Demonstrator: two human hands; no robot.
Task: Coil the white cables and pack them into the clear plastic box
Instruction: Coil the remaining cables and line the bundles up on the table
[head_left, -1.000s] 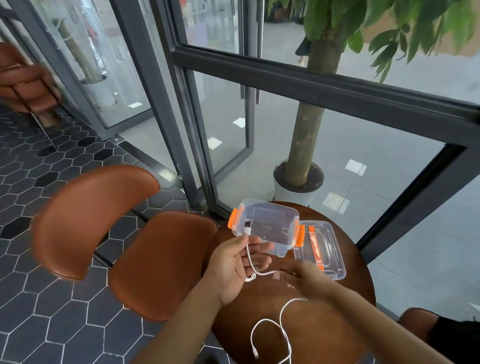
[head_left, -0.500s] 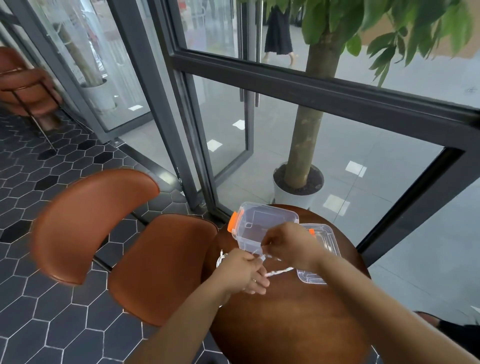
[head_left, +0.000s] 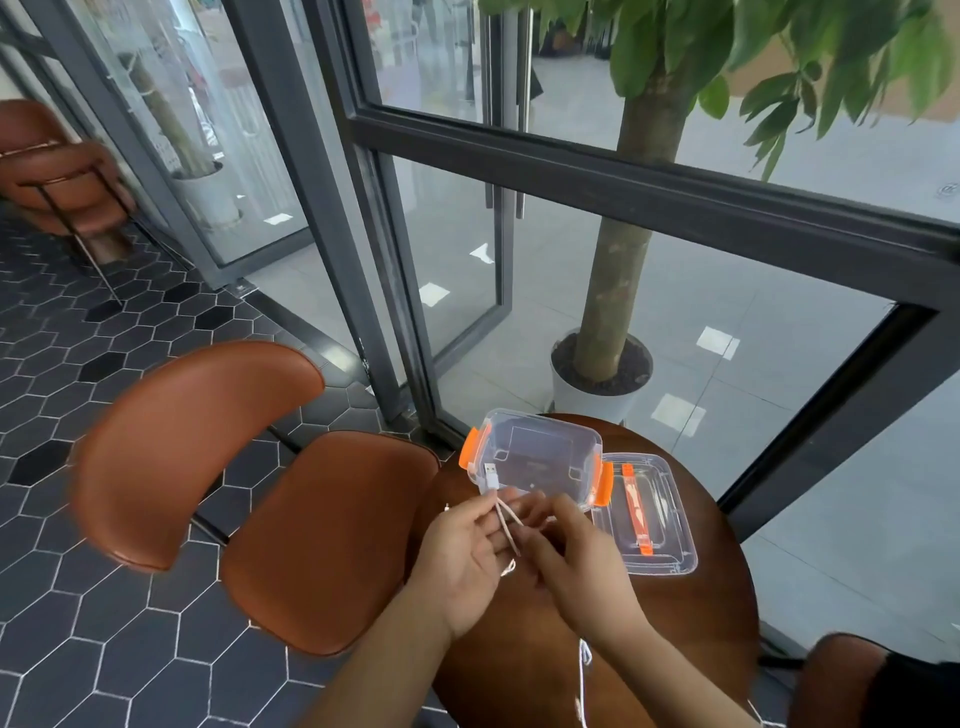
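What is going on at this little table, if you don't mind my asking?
A person is coiling a white cable over a round wooden table. The left hand holds the strands, with the USB plug sticking up past the fingers. The right hand pinches the cable beside it, and the rest trails down between the forearms. The clear plastic box stands open just beyond the hands, apparently empty, with its lid lying beside it.

Café-like seating area: round wooden table (head_left: 691, 649), brown leather chairs (head_left: 249, 467), hexagonal floor tiles (head_left: 104, 649), glass storefront doors (head_left: 447, 260).
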